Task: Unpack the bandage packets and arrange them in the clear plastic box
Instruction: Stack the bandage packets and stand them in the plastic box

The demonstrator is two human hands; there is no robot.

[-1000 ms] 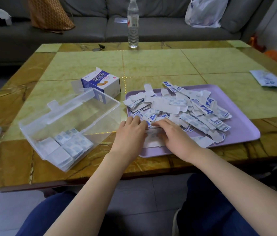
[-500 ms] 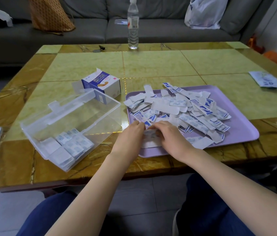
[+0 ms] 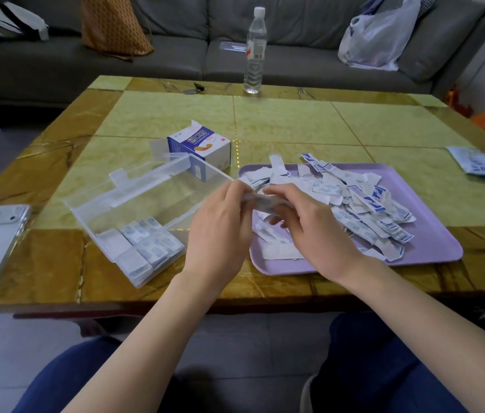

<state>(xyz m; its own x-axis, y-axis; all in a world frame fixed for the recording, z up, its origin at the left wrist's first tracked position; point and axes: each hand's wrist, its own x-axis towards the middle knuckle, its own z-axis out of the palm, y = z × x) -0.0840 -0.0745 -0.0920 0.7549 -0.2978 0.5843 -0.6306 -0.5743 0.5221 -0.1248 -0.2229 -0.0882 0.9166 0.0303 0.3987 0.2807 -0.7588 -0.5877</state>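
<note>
- We hold both hands over the left edge of the purple tray [image 3: 438,248]. The left hand [image 3: 220,231] and the right hand [image 3: 315,234] each pinch one end of a small bundle of bandage packets [image 3: 260,201] (too blurred for us to count).
- The bundle seems to lie crosswise, its long axis running from one hand to the other.
- The clear plastic box [image 3: 157,204] sits askew on the table [image 3: 295,126], just left of the hands, so the left hand is nearer to it.
- The stacked packets [image 3: 146,248] fill the box's near end and the far stretch is bare. We judge the bundle must go left and be turned to match those rows.
- The loose pile [image 3: 363,204] on the tray is not yet sorted.
</note>
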